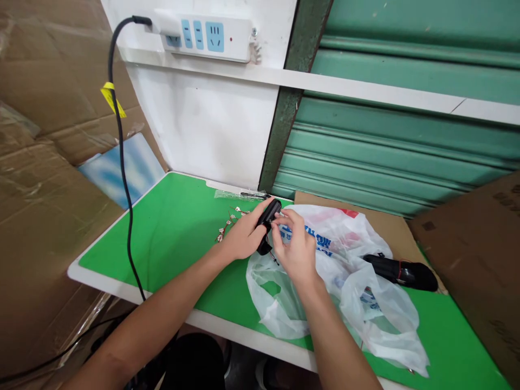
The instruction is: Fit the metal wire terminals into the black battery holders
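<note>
My left hand (246, 234) is wrapped round a long black plastic casing (270, 214) and holds it above the green table. At the casing's right side, the thumb and fingers of my right hand (296, 238) are pinched together; what they hold, if anything, is too small to name. A thin wire with a dark end hangs below the casing. Left of the casing lie small white pieces strung on red wires (227, 223). A similar black casing (402, 272) with a red wire across it rests at the right.
A white plastic bag (325, 260) with blue print spreads over the green table (170, 227). Flat cardboard (361, 219) lies behind it. Cardboard boxes stand left (40, 216) and right. A black cable (122, 146) drops from the power strip (211, 38) past the table's left part.
</note>
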### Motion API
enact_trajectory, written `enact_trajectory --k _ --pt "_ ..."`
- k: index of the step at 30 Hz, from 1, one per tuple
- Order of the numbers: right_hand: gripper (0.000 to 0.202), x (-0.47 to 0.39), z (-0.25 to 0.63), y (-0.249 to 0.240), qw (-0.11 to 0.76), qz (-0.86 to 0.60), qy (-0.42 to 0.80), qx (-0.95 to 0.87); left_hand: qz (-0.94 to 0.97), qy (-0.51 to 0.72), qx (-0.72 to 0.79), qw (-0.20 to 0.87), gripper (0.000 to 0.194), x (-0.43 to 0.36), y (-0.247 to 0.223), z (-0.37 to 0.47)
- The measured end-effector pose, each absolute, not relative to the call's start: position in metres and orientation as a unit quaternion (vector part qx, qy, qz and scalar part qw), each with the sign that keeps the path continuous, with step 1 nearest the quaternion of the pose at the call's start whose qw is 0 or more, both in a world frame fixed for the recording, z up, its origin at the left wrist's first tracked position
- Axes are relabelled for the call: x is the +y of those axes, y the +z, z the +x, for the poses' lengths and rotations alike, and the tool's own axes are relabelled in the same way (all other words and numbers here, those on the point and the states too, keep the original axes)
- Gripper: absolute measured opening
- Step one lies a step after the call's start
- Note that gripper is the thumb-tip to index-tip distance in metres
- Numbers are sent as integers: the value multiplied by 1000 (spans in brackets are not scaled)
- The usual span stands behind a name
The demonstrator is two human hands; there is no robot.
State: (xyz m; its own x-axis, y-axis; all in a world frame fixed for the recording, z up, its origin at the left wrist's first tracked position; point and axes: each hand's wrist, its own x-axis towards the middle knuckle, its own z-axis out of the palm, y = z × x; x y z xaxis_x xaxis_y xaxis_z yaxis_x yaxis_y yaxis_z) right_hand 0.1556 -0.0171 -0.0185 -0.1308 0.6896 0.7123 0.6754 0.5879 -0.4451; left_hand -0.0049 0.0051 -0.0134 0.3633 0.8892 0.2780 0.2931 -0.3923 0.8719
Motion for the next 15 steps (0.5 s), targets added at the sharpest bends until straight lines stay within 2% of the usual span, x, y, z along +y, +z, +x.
enact_trajectory --k 8,15 --pt "35 -15 157 -23 485 -454 32 -747 729 389 415 382 73 4 -12 -4" --pt "28 -13 152 -26 463 -451 -43 -762 728 364 440 380 71 4 -12 -3"
